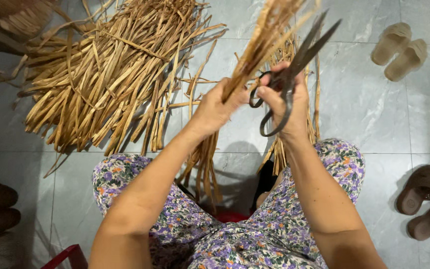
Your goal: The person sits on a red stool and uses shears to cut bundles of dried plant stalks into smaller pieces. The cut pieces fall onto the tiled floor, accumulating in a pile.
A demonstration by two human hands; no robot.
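1. Nearest the camera, a flowered garment (225,234) is seen over the knees, with the red edge of a seat (70,254) below it.
2. A bundle of dried reed strips (247,60) is gripped around its middle by the left hand (215,107), the fingers clenched around it; the loose ends hang down between the knees.
3. A pair of dark scissors (287,79) is held by the right hand (287,107), the fingers grasping through the handle loops, with the blades slightly parted just beside the bundle's upper part.
4. The strips are judged light, dry and brittle, stiff along their length yet prone to splitting; a firm hold around the gathered middle is judged best.
5. Farther off, a large heap of strips (105,74) is spread on the tiled floor (364,99), with beige sandals (399,50) and brown sandals (424,199) to the right.
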